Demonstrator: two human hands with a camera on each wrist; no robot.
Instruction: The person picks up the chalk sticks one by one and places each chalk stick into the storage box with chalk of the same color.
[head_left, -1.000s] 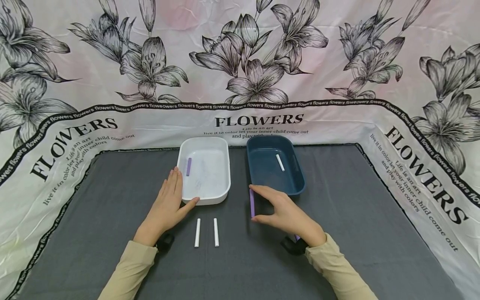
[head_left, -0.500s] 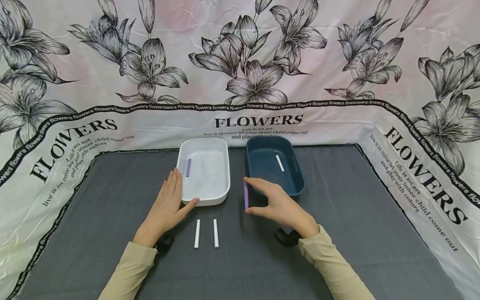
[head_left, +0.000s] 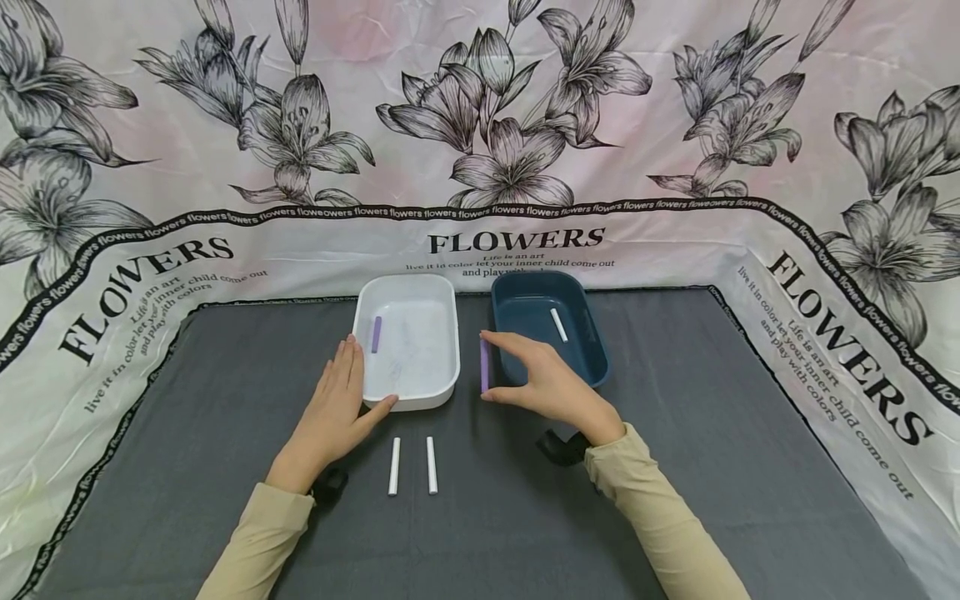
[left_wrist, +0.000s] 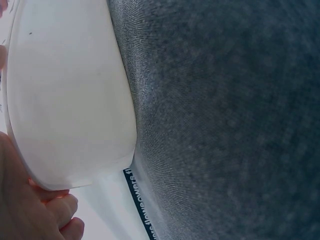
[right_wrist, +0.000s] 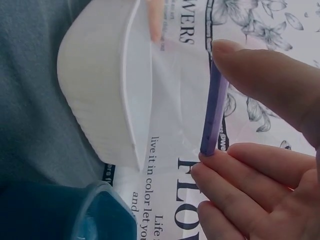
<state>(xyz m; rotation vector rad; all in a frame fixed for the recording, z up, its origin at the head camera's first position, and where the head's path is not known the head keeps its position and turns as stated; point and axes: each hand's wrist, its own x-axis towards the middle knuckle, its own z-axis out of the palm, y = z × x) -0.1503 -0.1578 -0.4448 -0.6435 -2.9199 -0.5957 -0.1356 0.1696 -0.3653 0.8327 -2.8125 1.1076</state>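
Note:
My right hand (head_left: 551, 379) pinches a purple chalk stick (head_left: 484, 365) by its two ends, between thumb and fingertips. In the head view the stick stands over the gap between the two tubs; the right wrist view shows the purple chalk (right_wrist: 215, 107) off the cloth. My left hand (head_left: 333, 408) rests against the left side and near corner of the white tub (head_left: 411, 402), fingers straight, thumb at the front rim. Inside that tub lies another purple chalk stick (head_left: 377, 334). The dark blue tub (head_left: 592, 367), partly behind my right hand, contains a white chalk stick (head_left: 558, 325).
Two white chalk sticks (head_left: 394, 467) lie side by side on the grey cloth (head_left: 465, 533) in front of the white tub. A flower-printed cloth (head_left: 517, 108) rises behind the tubs.
My right hand has carried the purple chalk up and to the left, from in front of the blue tub to beside the white one. The left hand stays in place.

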